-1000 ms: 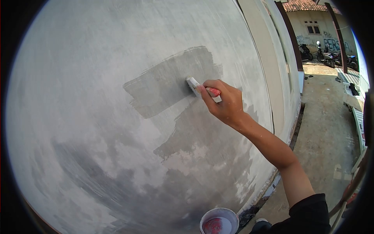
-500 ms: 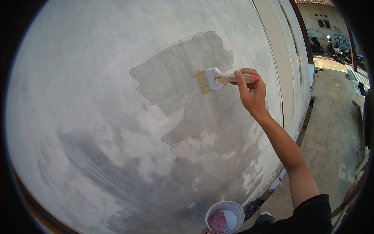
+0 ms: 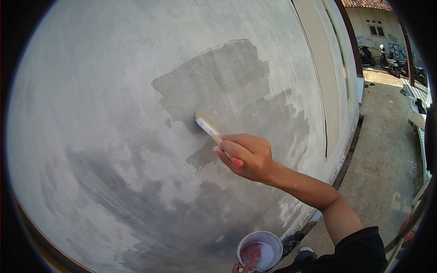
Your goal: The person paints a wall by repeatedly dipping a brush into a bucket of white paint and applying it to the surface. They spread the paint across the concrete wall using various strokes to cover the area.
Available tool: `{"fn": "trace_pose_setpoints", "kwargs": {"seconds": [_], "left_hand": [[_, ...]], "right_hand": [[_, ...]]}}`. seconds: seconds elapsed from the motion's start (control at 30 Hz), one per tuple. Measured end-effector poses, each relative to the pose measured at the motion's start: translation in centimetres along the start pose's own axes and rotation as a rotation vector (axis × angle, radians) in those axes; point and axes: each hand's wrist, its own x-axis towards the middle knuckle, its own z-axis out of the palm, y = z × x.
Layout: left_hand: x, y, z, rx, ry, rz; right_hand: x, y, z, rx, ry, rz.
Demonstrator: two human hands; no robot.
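Note:
My right hand (image 3: pixel 249 157) is closed round the handle of a wide paintbrush (image 3: pixel 208 126). Its pale bristles meet the grey wall (image 3: pixel 127 86) at the lower edge of a darker, wet-looking patch (image 3: pixel 218 73). Red colour marks the handle's end. At the bottom of the view, my left hand (image 3: pixel 241 268) grips the rim of a small bucket (image 3: pixel 276 241); only some fingers show. Whitish liquid and a red patch are visible inside the bucket.
A concrete walkway (image 3: pixel 380 136) runs along the wall on the right. Motorcycles (image 3: pixel 390 63) are parked at its far end, before a building with graffiti (image 3: pixel 397 50). A vertical pale strip (image 3: pixel 325 77) divides the wall at right. My shoe (image 3: pixel 306 249) shows beside the bucket.
My right hand has swept the paintbrush down and to the left, turning it edge-on. A darker wet area now reaches farther right below the upper patch. The bucket has barely shifted.

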Motion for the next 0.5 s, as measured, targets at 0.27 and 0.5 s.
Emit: {"fn": "trace_pose_setpoints", "kwargs": {"seconds": [0.27,0.5], "left_hand": [[-1.4,1.0,0.9,-0.424,0.168,-0.702],[-2.9,-2.6,1.4,-0.474,0.172,-0.578]], "right_hand": [[-1.6,-1.8,1.1,0.415,-0.078,0.347],[-2.0,9.2,-7.1,0.125,0.104,0.672]]}}
